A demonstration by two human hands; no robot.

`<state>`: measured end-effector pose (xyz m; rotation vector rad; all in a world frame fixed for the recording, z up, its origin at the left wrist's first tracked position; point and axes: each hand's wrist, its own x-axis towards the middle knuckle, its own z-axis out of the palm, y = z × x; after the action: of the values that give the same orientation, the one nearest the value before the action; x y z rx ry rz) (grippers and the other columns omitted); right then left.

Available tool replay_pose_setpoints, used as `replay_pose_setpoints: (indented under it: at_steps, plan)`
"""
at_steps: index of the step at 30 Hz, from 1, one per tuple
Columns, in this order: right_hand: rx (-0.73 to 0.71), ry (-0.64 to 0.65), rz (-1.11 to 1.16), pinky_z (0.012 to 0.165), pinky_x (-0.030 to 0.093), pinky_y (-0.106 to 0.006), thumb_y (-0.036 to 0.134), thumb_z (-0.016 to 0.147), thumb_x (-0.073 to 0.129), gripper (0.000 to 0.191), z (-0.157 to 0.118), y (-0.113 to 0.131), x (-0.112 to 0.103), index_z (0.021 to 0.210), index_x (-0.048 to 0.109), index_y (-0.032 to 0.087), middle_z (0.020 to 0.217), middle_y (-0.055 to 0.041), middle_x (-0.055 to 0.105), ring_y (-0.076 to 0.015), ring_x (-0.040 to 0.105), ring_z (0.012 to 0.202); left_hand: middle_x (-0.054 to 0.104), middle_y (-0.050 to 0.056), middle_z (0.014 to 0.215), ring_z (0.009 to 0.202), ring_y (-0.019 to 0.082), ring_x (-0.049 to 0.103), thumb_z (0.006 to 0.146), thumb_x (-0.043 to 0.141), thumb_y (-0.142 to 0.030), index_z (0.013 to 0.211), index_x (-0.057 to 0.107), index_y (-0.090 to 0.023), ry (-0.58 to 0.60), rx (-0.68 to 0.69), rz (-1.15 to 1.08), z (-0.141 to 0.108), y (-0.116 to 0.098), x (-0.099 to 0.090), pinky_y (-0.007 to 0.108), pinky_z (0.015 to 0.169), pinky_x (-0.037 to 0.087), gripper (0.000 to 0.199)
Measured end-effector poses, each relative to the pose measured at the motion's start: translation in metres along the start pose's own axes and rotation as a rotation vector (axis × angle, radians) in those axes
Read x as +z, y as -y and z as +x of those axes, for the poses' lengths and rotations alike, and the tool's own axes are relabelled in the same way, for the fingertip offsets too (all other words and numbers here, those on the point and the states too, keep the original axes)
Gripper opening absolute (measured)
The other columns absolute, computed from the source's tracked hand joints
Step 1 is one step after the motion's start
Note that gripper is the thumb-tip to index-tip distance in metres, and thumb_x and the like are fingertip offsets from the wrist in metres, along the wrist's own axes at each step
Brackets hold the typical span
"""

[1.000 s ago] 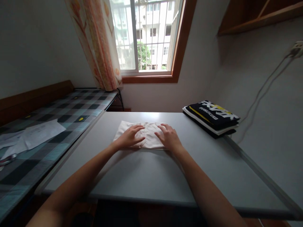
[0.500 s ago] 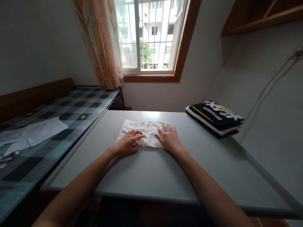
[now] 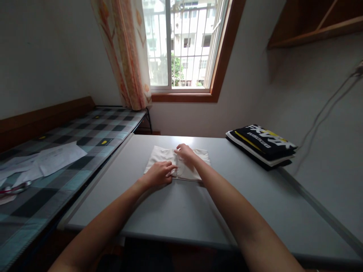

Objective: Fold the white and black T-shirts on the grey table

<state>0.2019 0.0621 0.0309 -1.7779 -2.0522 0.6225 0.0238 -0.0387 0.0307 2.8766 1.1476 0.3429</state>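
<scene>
A person's two bare hands work at a pale grey table; a folded white cloth lies flat on it, toward the far edge and well in from the left and right edges, with a crease running down its middle; the left hand rests on the cloth's near edge, just left of that crease, its fingers curled; the right hand reaches to the cloth's far edge, beside the same crease, fingertips drawn together; I cannot tell whether either hand grips the fabric. Near the table's far right corner sits a stack of folded clothes, a black one with white lettering on top; beyond the left edge is a bed with a checked cover, loose papers lying on it; past the far edge is a barred window.
</scene>
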Motion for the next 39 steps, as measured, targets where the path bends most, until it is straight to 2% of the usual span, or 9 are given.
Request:
replay_pose_setpoints:
  at_steps: [3,8,13,16,22,27,32,39]
  plan:
    - [0.000,0.020,0.026,0.068,0.046,-0.024,0.028,0.081,0.063,0.029,0.007,0.001,0.003,0.104,0.070,0.013,0.098,-0.0114,0.072,-0.0188,0.065,0.083,0.063,0.005,0.094,0.088,0.022,0.061,0.076,0.060,-0.021,0.103,0.064,-0.023,0.011,0.001,0.074,0.002,-0.002,0.000,0.030,0.077,0.047,0.026]
    - [0.059,0.041,0.226,0.052,0.038,-0.019,0.019,0.074,0.065,0.021,0.011,0.004,0.005,0.094,0.067,0.012,0.077,-0.0043,0.068,-0.0108,0.056,0.061,0.063,0.005,0.091,0.082,0.020,0.059,0.080,0.060,-0.023,0.089,0.063,-0.021,0.015,0.020,0.153,0.004,-0.005,0.001,0.030,0.071,0.044,0.009]
    - [0.115,0.103,0.501,0.042,0.028,-0.018,0.011,0.072,0.066,0.009,0.004,0.011,0.003,0.075,0.058,0.014,0.047,0.0070,0.046,-0.0059,0.042,0.043,0.062,0.004,0.090,0.079,0.018,0.058,0.086,0.057,-0.024,0.085,0.062,-0.019,-0.017,0.060,0.188,0.005,-0.005,0.004,0.029,0.067,0.043,0.007]
    - [0.127,0.119,0.558,0.039,0.024,-0.018,0.009,0.075,0.064,0.021,-0.002,0.014,0.001,0.062,0.049,0.017,0.041,0.0093,0.035,-0.0046,0.036,0.038,0.062,0.003,0.086,0.075,0.017,0.058,0.088,0.055,-0.024,0.082,0.061,-0.019,-0.040,0.072,0.185,0.005,-0.003,0.006,0.027,0.064,0.041,0.010]
    - [0.177,0.064,0.678,0.038,0.026,-0.017,0.014,0.079,0.062,0.029,-0.005,0.011,-0.001,0.060,0.041,0.020,0.039,0.0112,0.028,-0.0045,0.033,0.035,0.062,0.003,0.084,0.074,0.015,0.057,0.090,0.052,-0.018,0.083,0.062,-0.018,-0.144,0.072,0.150,0.006,-0.002,0.009,0.026,0.062,0.039,0.012]
    - [0.162,0.019,0.619,0.038,0.024,-0.018,0.010,0.073,0.061,0.025,-0.002,0.006,0.005,0.058,0.044,0.019,0.039,0.0092,0.034,-0.0052,0.036,0.036,0.062,0.003,0.083,0.072,0.015,0.056,0.090,0.053,-0.019,0.082,0.062,-0.018,-0.122,0.110,0.126,0.006,-0.004,0.012,0.026,0.062,0.039,0.012]
    - [0.130,-0.016,0.559,0.041,0.026,-0.019,0.011,0.072,0.056,0.017,-0.002,0.002,0.008,0.060,0.047,0.019,0.040,0.0098,0.033,-0.0057,0.035,0.038,0.062,0.003,0.085,0.074,0.014,0.056,0.093,0.050,-0.022,0.088,0.063,-0.019,-0.229,0.129,0.051,0.006,-0.002,0.016,0.025,0.065,0.041,0.014]
    - [0.091,-0.104,0.389,0.053,0.035,-0.020,0.008,0.064,0.061,0.009,0.005,-0.005,0.009,0.069,0.062,0.015,0.057,0.0023,0.056,-0.0108,0.051,0.057,0.062,0.004,0.087,0.077,0.016,0.056,0.092,0.050,-0.023,0.087,0.064,-0.019,-0.137,0.132,0.063,0.005,-0.007,0.014,0.027,0.067,0.042,0.015]
